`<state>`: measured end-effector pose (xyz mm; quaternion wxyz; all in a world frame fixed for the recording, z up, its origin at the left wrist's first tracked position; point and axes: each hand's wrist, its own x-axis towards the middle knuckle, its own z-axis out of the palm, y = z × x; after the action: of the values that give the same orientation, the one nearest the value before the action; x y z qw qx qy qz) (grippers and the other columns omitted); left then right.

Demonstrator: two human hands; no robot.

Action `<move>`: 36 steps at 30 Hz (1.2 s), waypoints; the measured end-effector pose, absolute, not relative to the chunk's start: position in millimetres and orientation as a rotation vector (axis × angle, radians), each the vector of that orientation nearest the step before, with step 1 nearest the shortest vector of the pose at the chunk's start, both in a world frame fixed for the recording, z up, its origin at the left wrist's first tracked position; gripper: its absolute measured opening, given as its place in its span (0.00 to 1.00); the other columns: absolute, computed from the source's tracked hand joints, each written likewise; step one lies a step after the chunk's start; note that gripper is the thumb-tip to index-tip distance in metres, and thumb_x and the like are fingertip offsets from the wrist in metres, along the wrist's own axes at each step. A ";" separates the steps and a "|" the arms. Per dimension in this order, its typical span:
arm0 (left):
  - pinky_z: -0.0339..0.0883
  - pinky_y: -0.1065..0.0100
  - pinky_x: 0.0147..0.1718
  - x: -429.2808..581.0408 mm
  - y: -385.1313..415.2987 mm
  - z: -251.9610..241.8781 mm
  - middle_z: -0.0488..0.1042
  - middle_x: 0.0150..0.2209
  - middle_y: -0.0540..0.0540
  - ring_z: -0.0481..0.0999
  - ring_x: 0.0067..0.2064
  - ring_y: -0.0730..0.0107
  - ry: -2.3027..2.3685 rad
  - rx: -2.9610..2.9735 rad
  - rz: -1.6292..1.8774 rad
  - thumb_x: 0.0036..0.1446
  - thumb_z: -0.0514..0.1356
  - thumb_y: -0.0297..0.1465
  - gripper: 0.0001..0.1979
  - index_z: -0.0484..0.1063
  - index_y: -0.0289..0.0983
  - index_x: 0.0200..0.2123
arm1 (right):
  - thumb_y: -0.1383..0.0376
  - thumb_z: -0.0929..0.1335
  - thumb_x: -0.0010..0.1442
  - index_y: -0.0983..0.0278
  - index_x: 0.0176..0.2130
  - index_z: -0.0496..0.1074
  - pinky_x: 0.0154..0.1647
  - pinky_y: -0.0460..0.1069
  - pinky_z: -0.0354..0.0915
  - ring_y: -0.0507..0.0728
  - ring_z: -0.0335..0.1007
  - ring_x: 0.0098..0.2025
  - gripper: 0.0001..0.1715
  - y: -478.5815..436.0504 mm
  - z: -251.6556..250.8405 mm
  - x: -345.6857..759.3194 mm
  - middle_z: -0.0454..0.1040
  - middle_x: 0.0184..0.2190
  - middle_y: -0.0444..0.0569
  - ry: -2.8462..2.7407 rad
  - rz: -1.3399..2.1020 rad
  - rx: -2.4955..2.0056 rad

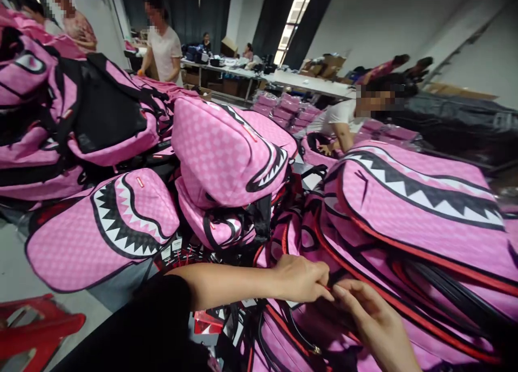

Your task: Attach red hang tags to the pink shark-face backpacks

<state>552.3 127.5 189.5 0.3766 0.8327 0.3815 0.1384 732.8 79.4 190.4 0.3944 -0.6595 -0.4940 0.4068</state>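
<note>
My left hand (pixel 301 277) reaches across from the left, its fingers curled and pinched over the stacked pink bags. Close beside it, my right hand (pixel 370 312) pinches with thumb and forefinger, the fingertips of both nearly meeting. Whatever lies between the fingertips is too small and dark to make out. Right by them are the red-piped edges of a pink backpack (pixel 408 194) with a black-and-white shark-mouth print, lying on others like it. Below the hands, another pink bag (pixel 279 339) shows a zipper. White tags (pixel 172 249) on red strings lie left of my left forearm.
A pink checked backpack (pixel 214 150) rises ahead, with another (pixel 101 229) at left. More bags pile up at far left. A red plastic stool (pixel 44 329) stands at lower left. Across the bags, a co-worker (pixel 343 118) leans in with one hand on a pink bag; other people work behind.
</note>
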 end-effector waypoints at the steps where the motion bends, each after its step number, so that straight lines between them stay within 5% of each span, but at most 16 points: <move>1: 0.68 0.61 0.42 551.8 127.5 190.2 0.79 0.43 0.47 0.78 0.47 0.58 0.938 2.126 0.333 0.62 0.53 0.45 0.15 0.68 0.44 0.45 | 0.46 0.77 0.37 0.62 0.27 0.73 0.25 0.46 0.69 0.55 0.69 0.26 0.26 79.0 191.5 732.2 0.73 0.24 0.47 -1.226 1.039 -1.676; 7: 0.67 0.61 0.41 547.7 126.7 199.9 0.79 0.42 0.46 0.78 0.47 0.57 0.982 2.179 0.292 0.63 0.52 0.43 0.13 0.68 0.43 0.44 | 0.47 0.79 0.30 0.62 0.26 0.75 0.26 0.45 0.71 0.54 0.70 0.26 0.28 78.1 194.0 729.6 0.73 0.24 0.46 -1.134 1.011 -1.687; 23: 0.64 0.62 0.36 538.1 120.2 199.3 0.78 0.46 0.44 0.77 0.47 0.56 0.883 2.299 0.343 0.65 0.48 0.33 0.13 0.67 0.39 0.48 | 0.50 0.78 0.38 0.55 0.27 0.75 0.25 0.50 0.70 0.56 0.67 0.26 0.19 67.1 190.4 718.7 0.72 0.25 0.46 -1.179 0.915 -1.697; 31: 0.56 0.68 0.31 531.8 139.7 197.9 0.77 0.37 0.51 0.75 0.42 0.67 0.790 2.184 0.364 0.59 0.60 0.36 0.07 0.69 0.38 0.35 | 0.54 0.79 0.38 0.61 0.28 0.74 0.28 0.47 0.65 0.51 0.65 0.26 0.21 63.5 191.0 706.4 0.72 0.24 0.45 -1.149 0.879 -1.615; 36: 0.58 0.69 0.32 531.7 144.0 204.3 0.75 0.33 0.52 0.74 0.36 0.70 0.675 2.135 0.204 0.60 0.58 0.32 0.05 0.72 0.38 0.36 | 0.55 0.80 0.41 0.64 0.30 0.74 0.30 0.47 0.63 0.50 0.66 0.25 0.21 63.3 188.2 704.7 0.72 0.23 0.44 -1.149 0.887 -1.556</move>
<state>531.7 144.0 204.3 0.4320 0.8564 0.2707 0.0820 704.7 63.3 188.2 0.4853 -0.6394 -0.4722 0.3642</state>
